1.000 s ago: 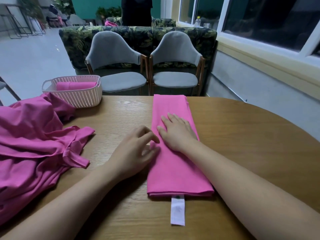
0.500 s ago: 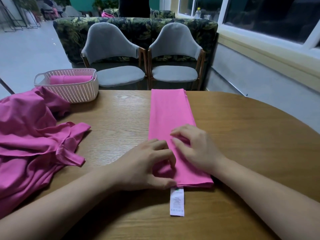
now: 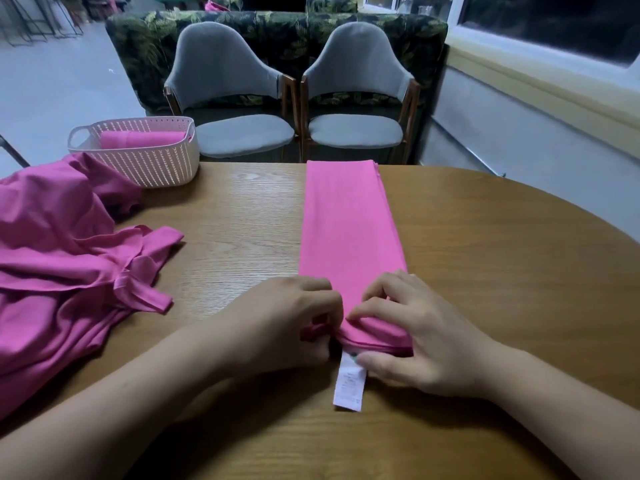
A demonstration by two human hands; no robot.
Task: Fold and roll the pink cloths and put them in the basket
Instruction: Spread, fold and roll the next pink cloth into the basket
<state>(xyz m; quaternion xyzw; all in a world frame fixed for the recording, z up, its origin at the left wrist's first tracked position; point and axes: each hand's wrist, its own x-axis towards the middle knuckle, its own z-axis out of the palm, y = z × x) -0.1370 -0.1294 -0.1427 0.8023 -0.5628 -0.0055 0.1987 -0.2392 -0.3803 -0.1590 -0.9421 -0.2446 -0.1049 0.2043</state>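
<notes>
The wooden table [image 3: 485,271] carries everything. Across its left side sprawls a heap of pink cloths [image 3: 62,265], loose and unfolded, waiting their turn by the look of it. Down the middle runs the folded cloth [image 3: 349,230], a long narrow strip laid lengthwise away from the person, I'd guess so it can be rolled from the near end outward. The basket [image 3: 145,157] stands at the far left, within reach but out of the working lane, with one rolled cloth [image 3: 142,139] lying inside.

Both hands are at the strip's near end. The left hand [image 3: 287,323] has its fingers curled over the left corner, pinching it. The right hand [image 3: 419,344] grips the right part, fingers on top and thumb at the near edge. The end humps up slightly between them, which looks to me like the first turn of the roll. A white label [image 3: 349,386] pokes out from under that end, flat on the table; it will likely want tucking in.
</notes>
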